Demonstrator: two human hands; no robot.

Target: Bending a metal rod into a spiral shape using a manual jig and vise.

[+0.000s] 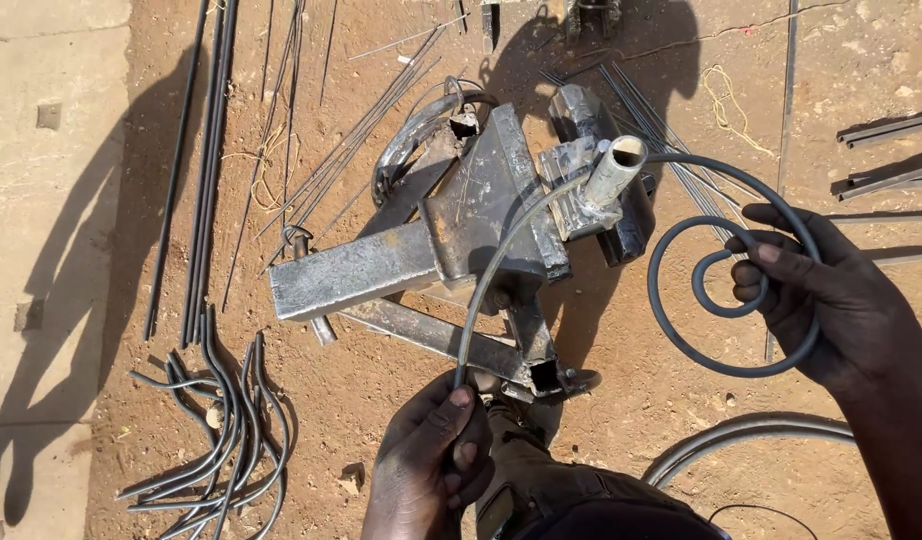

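Left hand (426,455) clenches the straight end of a dark round steel rod bent into a spiral scroll (726,285). Right hand (816,295) fingers grasp the spiral's coils. Rod passes the upright pipe of a grey welded steel bending jig (461,225) on sandy ground (661,400). Bent rods (216,440) lie left.

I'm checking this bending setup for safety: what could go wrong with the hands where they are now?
The right hand has fingers inside the rod's spiral; if the coil tightens or springs, they could get pinched. The left hand grips the rod's free end right beside the steel jig, whose cut edges could scrape it if the rod slips off the pipe post. Both hands are bare.
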